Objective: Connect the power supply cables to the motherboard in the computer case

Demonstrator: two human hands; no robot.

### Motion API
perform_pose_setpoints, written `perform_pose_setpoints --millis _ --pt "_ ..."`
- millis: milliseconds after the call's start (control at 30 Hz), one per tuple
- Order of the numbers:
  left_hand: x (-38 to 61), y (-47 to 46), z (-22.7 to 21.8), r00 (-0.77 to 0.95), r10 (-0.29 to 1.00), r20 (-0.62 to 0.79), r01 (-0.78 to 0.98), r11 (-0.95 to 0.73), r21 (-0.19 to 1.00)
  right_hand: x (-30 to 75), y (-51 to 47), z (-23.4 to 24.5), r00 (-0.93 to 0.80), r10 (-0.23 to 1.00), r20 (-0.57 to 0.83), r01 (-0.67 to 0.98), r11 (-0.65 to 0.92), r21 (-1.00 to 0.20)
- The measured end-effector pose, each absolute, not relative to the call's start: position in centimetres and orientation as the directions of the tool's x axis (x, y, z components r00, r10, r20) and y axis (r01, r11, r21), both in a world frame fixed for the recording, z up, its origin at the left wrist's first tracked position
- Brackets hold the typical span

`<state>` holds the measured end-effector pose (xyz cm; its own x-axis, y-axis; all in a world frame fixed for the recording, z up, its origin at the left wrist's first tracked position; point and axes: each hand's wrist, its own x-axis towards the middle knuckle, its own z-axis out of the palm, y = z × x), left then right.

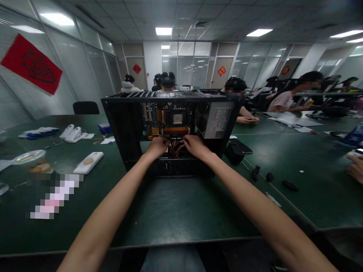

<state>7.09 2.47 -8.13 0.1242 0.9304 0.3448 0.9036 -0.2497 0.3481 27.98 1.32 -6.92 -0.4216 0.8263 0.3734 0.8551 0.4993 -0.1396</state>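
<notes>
An open black computer case (122,130) stands on the green table, its inside facing me. Inside it sits a motherboard (188,112) with a square silver processor (177,119). Red and yellow memory slots (176,130) run along the board's lower edge. My left hand (157,146) is at the left end of these slots, fingers curled together. At their right end my right hand (196,146) is closed likewise. Whatever the fingertips grip is hidden. Several coloured cables (177,148) hang between the hands. To the right, a silver power supply (219,119) fills the case's upper corner.
A white power bank-like object (89,163) and a plastic cup (39,160) lie on the left. Small black parts (255,172) and a black box (237,152) are on the right. Another person's hand (360,170) rests at the far right; several people sit behind.
</notes>
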Motion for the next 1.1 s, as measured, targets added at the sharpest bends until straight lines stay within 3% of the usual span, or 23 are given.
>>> perform_pose_setpoints --millis 67,100,167,233,433,800,967,1100 --pt "7.2 -0.8 -9.1 0.062 0.907 0.417 0.920 -0.214 0.329 29.9 -0.7 -8.2 -0.447 0.804 0.393 0.852 0.516 -0.086" --pt "7.4 -2.4 -9.8 0.017 0.892 0.451 0.934 -0.176 0.312 30.9 -1.8 -9.1 -0.477 0.787 0.391 0.856 0.517 0.002" --pt "8.0 -4.8 -11.4 -0.005 0.805 0.593 0.955 -0.173 0.242 32.6 -3.9 -10.8 -0.540 0.737 0.406 0.835 0.531 0.147" --pt "8.7 -5.8 -12.9 0.015 0.715 0.699 0.965 -0.192 0.176 33.3 -5.4 -12.0 -0.548 0.693 0.469 0.830 0.519 0.204" --pt "9.4 -3.1 -14.9 -0.089 0.558 0.825 0.991 -0.037 0.132 30.8 -7.2 -12.4 -0.349 0.757 0.552 0.929 0.357 0.097" --pt "3.2 -0.3 -16.1 0.142 0.395 0.907 0.963 -0.266 -0.035 25.5 -13.5 -11.3 -0.338 0.800 0.496 0.941 0.287 0.178" --pt "0.3 1.3 -16.1 0.182 0.494 0.850 0.927 -0.374 0.019 20.7 -16.2 -10.8 -0.349 0.787 0.508 0.936 0.260 0.239" --pt "-2.0 1.7 -14.3 0.282 0.609 0.741 0.893 -0.450 0.030 16.3 -16.3 -10.7 -0.458 0.740 0.493 0.880 0.299 0.368"
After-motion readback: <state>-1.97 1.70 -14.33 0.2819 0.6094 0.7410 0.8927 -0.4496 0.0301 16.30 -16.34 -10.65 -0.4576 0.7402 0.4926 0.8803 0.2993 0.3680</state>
